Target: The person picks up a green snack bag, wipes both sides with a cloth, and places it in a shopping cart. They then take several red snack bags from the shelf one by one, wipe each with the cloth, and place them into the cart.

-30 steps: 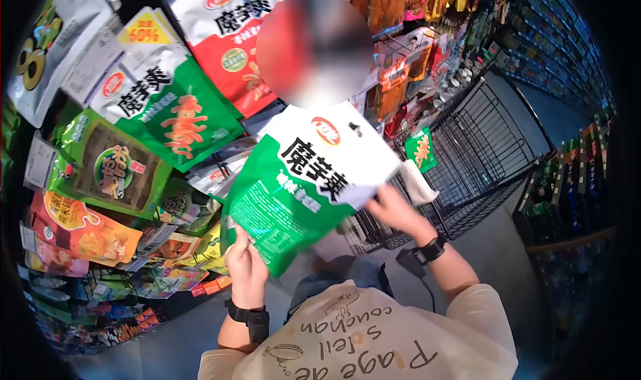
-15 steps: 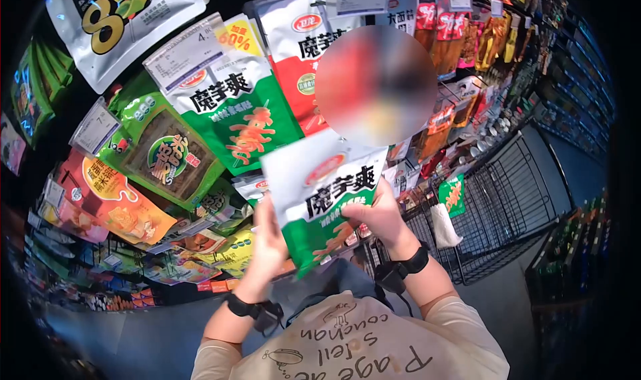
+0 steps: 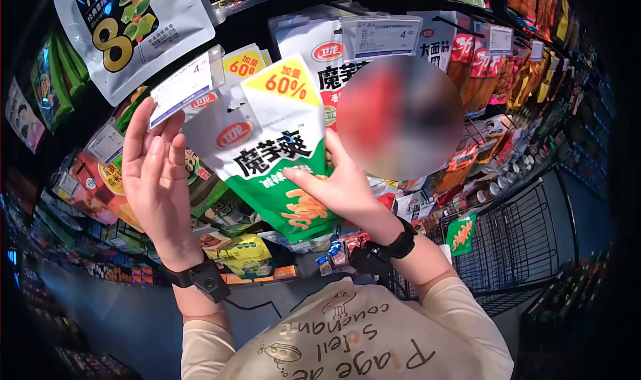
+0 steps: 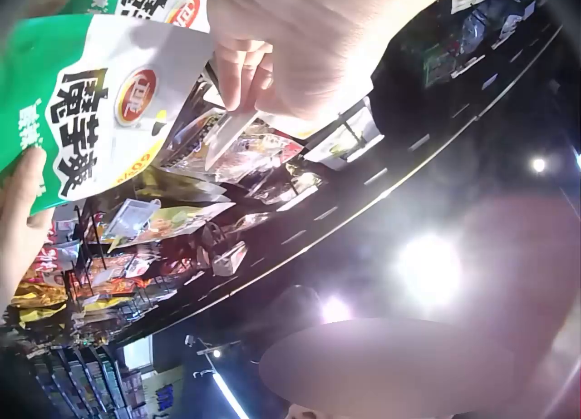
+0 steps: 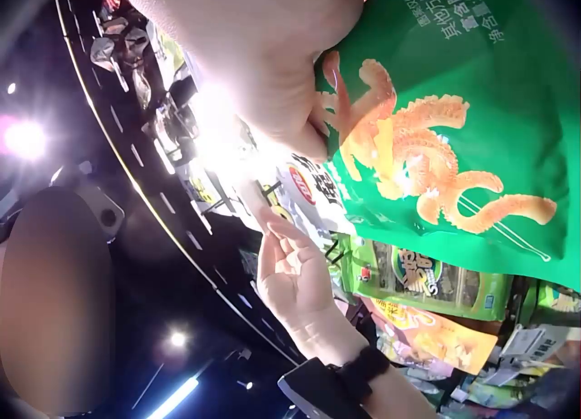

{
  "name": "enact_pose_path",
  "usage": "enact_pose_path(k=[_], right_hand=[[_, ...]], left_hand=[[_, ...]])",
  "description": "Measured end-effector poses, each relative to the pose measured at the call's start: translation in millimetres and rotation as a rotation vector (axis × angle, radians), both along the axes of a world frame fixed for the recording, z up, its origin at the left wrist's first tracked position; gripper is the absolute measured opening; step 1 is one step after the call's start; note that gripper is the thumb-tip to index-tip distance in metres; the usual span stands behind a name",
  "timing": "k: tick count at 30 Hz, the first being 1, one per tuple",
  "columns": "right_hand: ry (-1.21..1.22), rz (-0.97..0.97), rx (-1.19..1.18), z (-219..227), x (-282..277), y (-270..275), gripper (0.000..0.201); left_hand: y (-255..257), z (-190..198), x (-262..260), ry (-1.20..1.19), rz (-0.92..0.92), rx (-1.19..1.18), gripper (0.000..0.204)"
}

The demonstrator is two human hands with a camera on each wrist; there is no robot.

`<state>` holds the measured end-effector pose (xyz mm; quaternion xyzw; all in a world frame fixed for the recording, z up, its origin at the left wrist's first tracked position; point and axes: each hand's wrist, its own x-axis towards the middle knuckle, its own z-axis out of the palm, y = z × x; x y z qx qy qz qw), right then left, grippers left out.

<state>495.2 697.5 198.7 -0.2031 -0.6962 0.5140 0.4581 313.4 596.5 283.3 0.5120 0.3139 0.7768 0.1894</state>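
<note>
Right grip (image 3: 344,194) is grasping the green-and-white bag (image 3: 270,156) by its right side, thumb lying across the printed front, other fingers going behind that edge. Left grip (image 3: 157,186) is touching the hanging price tag (image 3: 187,86); contact is partly hidden, cannot tell if pinching. Bag is being held up before the rack, between both hands, front facing the person. Long axis is running aslant: white top with yellow corner is pointing up-left in the head view, green bottom is pointing down and slightly right. Top edge is sloping, its right end sitting higher, and is overlapping hanging packets; cannot tell if touching. Upper left corner is coming near the left fingers, so little room is showing there. Bottom edge is hanging well apart from the shirt (image 3: 340,333), leaving room between. Red-and-white packet (image 3: 300,36) is hanging behind, shopping cart (image 3: 504,263) is standing well off to the right.
</note>
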Motion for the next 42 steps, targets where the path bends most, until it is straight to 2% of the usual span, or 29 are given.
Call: enact_pose_path(k=[3, 4, 9, 14, 15, 16, 17, 19, 20, 21, 23, 24, 29, 31, 33, 34, 35, 36, 37, 38, 39, 41, 42], right_hand=[[-0.054, 0.046, 0.030, 15, -19, 10, 0.039], [0.111, -0.002, 0.074, 11, -31, 11, 0.035], [0.139, 0.026, 0.065, 13, -53, 19, 0.036], [0.041, -0.112, 0.134, -1, -68, 26, 0.044], [-0.009, -0.157, 0.154, -2, -67, 27, 0.047], [-0.074, -0.138, 0.126, -2, -63, 25, 0.057], [-0.072, -0.167, 0.120, -6, -60, 24, 0.057], [-0.015, -0.250, 0.221, -20, -52, 17, 0.066], [-0.034, -0.187, 0.163, -23, -40, 15, 0.071], [0.001, -0.288, 0.276, -31, -31, 10, 0.064], [-0.056, -0.494, 0.464, -42, -12, 1, 0.055], [-0.125, -0.566, 0.483, -48, -2, -6, 0.047], [-0.233, -0.615, 0.509, -86, 46, -37, 0.017], [-0.292, -0.676, 0.465, -98, 69, -51, 0.014], [-0.335, -0.806, 0.430, -108, 95, -67, 0.013], [-0.392, -0.879, 0.398, -111, 111, -72, 0.011], [-0.444, -0.941, 0.366, -115, 128, -77, 0.010], [-0.461, -1.039, 0.330, -125, 148, -79, 0.010], [-0.516, -1.154, 0.308, -127, 169, -81, 0.009], [-0.514, -1.207, 0.189, -125, 191, -80, 0.007], [-0.604, -1.317, 0.240, -138, 217, -76, 0.008], [-0.662, -1.381, 0.033, -157, 270, -68, 0.011], [-0.681, -1.377, -0.081, -168, 296, -60, 0.012]], left_hand=[[-4, 6, 3, 0.016, 0.060, -0.010, 0.043], [-4, 5, 2, 0.046, 0.061, -0.015, 0.043], [-6, 2, 4, 0.081, 0.099, -0.022, 0.042], [-2, -23, -5, 0.091, 0.131, 0.068, 0.031], [2, -33, -5, 0.167, 0.096, 0.073, 0.028], [9, -50, -4, 0.283, 0.198, 0.034, 0.029], [17, -66, -3, 0.401, 0.295, 0.000, 0.031], [29, -78, 6, 0.941, 0.661, -0.032, 0.038], [32, -84, 10, 1.104, 0.710, -0.098, 0.049], [38, -95, 9, 1.169, 0.725, -0.118, 0.060], [47, -104, 10, 1.259, 0.742, -0.232, 0.065], [53, -108, 7, 1.262, 0.762, -0.235, 0.065], [76, -119, -3, 1.220, 0.807, -0.119, 0.065], [80, -122, -3, 1.268, 0.882, -0.118, 0.061], [81, -125, 6, 1.047, 0.662, 0.017, 0.054], [76, -128, 10, 0.946, 0.576, 0.002, 0.050], [72, -132, 14, 0.847, 0.500, -0.020, 0.045], [66, -134, 26, 0.809, 0.466, 0.092, 0.039], [63, -136, 28, 0.861, 0.433, 0.187, 0.029], [60, -139, 34, 0.891, 0.340, 0.241, 0.025], [56, -142, 39, 0.920, 0.252, 0.296, 0.021], [47, -156, 42, 1.065, 0.232, 0.249, 0.018], [44, -154, 52, 1.051, 0.192, 0.186, 0.019]])
